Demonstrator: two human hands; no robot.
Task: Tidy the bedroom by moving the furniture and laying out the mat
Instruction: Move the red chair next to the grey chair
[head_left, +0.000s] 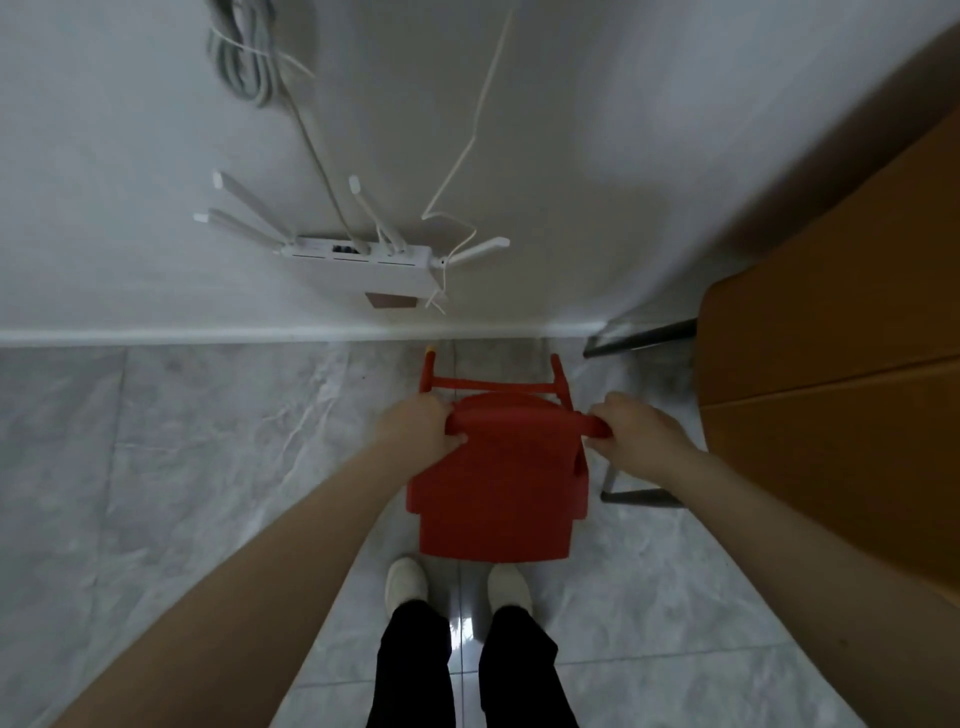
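Grey marbled tile floor (156, 467), white wall (130, 156) ahead with skirting board. Red plastic chair (493, 493) stands between the person's feet and the wall, close to the wall, just left of a wooden table (831, 338). Chair's backrest is toward the person; seat and front legs point at the wall. Left hand (415, 428) grips the left end of the backrest's top edge, right hand (636, 431) grips the right end, fingers curled round it. White router (374, 265) with antennas is mounted on the wall, cables (467, 145) hanging down to it. White shoes (405, 579), black trousers below.
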